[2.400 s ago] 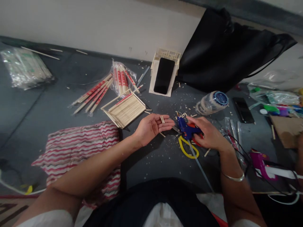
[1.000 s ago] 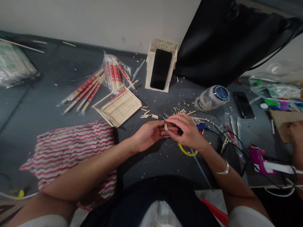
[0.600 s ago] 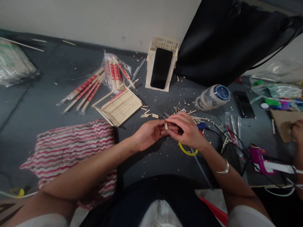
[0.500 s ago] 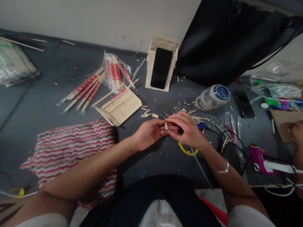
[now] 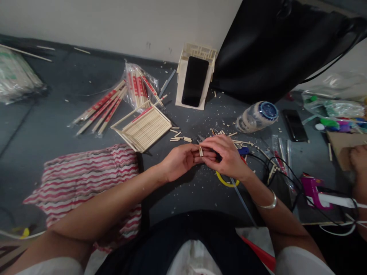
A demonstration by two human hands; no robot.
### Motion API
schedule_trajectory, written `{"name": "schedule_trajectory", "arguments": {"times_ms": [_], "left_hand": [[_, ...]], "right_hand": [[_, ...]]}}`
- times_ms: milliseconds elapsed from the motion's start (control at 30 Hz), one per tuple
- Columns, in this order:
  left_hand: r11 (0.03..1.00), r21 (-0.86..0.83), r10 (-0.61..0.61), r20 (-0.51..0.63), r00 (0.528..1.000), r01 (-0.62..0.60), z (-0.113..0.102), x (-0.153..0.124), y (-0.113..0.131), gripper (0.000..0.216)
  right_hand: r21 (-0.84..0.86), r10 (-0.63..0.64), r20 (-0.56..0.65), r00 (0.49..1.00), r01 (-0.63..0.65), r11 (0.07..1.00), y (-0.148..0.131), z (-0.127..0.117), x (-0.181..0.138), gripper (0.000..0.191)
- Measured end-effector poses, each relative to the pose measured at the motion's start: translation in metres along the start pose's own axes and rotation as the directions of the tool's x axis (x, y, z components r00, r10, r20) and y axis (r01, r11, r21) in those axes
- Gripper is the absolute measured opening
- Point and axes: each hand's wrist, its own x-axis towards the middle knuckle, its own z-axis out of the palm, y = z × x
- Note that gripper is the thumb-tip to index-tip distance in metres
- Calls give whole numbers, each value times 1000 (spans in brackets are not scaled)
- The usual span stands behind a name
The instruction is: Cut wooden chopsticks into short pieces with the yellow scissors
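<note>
While left hand [image 5: 179, 160] cradles, right hand [image 5: 226, 154] pinches wooden piece [image 5: 201, 151]

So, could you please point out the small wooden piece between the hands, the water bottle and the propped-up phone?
small wooden piece [image 5: 201, 151], head view, its pale face.
water bottle [image 5: 254, 118], head view, clear side.
phone [image 5: 195, 81], head view, dark screen.
</note>
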Motion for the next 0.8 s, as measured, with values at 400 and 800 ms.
{"name": "schedule_trajectory", "arguments": {"times_ms": [400,800], "left_hand": [[999,24,25,0,1000,-25,0,0,-1,23],[1000,-26,-11,-15,1000,11,0,1,0,31]], "right_hand": [[-34,1,-27,1000,-2,999,-3,1,0,24],[-31,-7,-18,1000,7,999,-2,0,0,23]]}}
